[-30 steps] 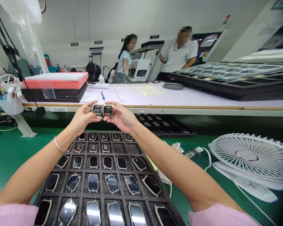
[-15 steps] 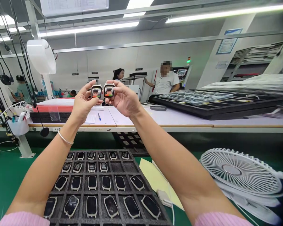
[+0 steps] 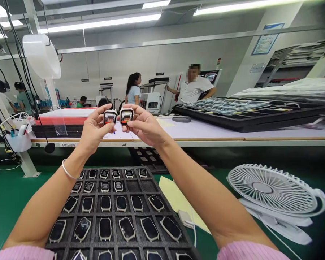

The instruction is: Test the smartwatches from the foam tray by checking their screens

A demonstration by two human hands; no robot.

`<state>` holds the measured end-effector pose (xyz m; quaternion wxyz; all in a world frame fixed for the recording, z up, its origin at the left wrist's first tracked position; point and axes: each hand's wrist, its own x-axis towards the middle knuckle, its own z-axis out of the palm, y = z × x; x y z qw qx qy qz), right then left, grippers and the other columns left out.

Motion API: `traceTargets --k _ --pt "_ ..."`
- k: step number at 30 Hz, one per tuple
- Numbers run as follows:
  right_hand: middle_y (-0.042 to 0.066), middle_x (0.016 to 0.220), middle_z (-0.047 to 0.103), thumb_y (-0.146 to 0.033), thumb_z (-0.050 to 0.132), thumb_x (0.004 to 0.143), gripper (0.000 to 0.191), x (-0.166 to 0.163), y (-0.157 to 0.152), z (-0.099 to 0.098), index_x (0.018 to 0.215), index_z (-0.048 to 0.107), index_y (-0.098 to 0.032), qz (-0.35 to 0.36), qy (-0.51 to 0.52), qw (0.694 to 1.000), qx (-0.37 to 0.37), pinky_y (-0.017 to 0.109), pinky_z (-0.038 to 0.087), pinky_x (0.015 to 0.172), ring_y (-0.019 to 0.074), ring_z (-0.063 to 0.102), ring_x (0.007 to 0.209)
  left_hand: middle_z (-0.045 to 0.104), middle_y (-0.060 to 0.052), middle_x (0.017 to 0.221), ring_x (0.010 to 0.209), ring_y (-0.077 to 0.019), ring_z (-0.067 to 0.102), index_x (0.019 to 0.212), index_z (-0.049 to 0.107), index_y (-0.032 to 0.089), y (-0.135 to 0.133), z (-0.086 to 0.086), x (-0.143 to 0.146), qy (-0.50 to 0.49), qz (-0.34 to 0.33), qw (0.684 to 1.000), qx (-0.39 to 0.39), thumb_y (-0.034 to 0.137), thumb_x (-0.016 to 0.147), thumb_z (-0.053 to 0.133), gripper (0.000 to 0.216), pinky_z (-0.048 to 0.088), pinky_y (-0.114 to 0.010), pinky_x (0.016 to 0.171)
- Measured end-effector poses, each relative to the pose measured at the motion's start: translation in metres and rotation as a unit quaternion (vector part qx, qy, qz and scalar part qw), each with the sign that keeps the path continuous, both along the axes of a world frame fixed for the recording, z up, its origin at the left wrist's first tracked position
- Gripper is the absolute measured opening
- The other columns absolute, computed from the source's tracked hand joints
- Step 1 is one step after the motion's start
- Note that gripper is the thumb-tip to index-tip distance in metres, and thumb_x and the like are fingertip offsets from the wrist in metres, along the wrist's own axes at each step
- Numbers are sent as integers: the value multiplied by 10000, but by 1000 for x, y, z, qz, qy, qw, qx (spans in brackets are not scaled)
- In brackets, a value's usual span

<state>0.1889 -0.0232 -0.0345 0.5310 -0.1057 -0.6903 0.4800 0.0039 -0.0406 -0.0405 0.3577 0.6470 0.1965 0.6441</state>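
Observation:
Raised in front of me are two square smartwatch bodies without straps, side by side, their lit screens facing me. My left hand pinches the left smartwatch by its edges. The right smartwatch sits in the fingers of my right hand, whose thumb lies at the lower edge of its screen. Both screens show a picture. Below my arms lies a black foam tray with rows of similar watch bodies in its compartments; most of their screens are dark, and some in the far rows show text.
A white fan stands right of the tray, beside yellow paper and a white charger with a cable. Above the bench, a shelf bears black trays and a red stack. Cables hang at left. Several people are in the background.
The view has tilted slightly, and both hands with their watches sit a little lower in it. My right thumb has moved onto its watch's lower screen edge. A background person has shifted.

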Motion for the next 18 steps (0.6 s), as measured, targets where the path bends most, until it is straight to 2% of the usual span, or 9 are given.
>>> traceTargets --k 5,10,14,18 --pt "-41 795 676 -178 741 710 499 -1 -4 -75 1164 545 -243 23 -16 994 -103 246 507 628 115 666 660 690 1 888 651 -109 667 1248 613 214 -17 -64 -8 32 -7 992 -126 168 675 790 601 578 -266 678" --pt "-17 870 697 -128 707 707 485 -10 -1 -146 1153 540 -220 58 -16 979 -193 241 502 615 107 679 662 683 -20 989 674 -93 685 1265 593 182 -24 -125 -19 42 -6 968 -249 147 685 761 605 593 -261 715" --pt "-26 824 682 -114 677 718 465 -17 2 -181 1152 539 -210 66 -19 967 -244 255 503 627 123 686 675 675 -34 1040 670 -94 691 1255 596 176 -20 -157 -26 47 6 953 -300 166 687 761 592 592 -260 700" --pt "-11 842 694 -149 679 750 420 -18 4 -197 1146 552 -209 84 -25 957 -277 261 506 639 132 695 690 692 -40 1027 649 -104 693 1226 594 174 -17 -173 -29 45 14 944 -326 198 691 778 566 593 -267 670"
